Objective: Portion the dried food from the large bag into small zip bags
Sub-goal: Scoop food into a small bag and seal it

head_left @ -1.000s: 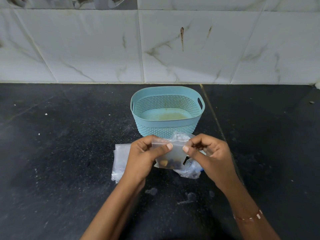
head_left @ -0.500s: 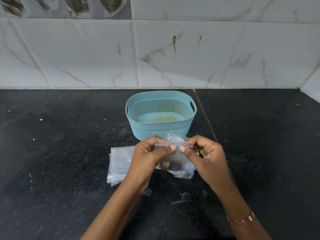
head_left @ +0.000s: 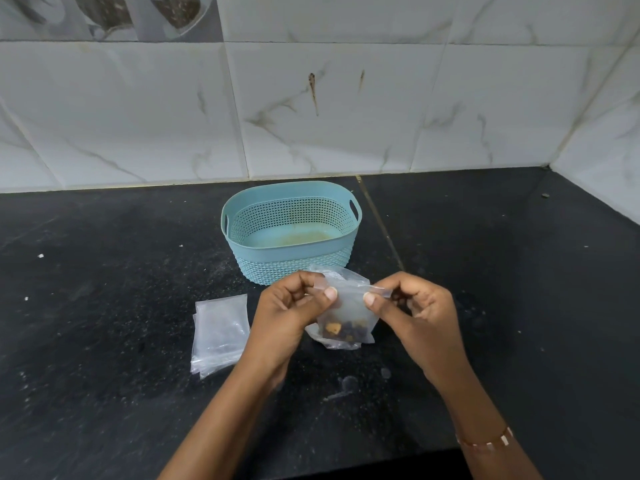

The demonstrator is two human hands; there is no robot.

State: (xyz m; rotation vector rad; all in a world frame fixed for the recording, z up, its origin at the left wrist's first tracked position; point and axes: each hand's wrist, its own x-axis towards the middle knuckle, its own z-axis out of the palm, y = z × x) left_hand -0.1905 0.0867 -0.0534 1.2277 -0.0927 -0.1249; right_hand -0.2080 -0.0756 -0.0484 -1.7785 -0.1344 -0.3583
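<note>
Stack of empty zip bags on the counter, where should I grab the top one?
Pinch the near corner of the stack with the left hand, coming from its free left side; the bags lie flat and fanned there, so edges show.

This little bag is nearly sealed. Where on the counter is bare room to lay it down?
Bare counter lies right of the blue basket and the right hand, and left of the empty bag stack. Crowded: between stack, basket and hands, where the large bag lies.

Black speckled countertop [head_left: 104,341]; teal perforated basket [head_left: 291,261], stack of clear zip bags [head_left: 220,336]
</note>
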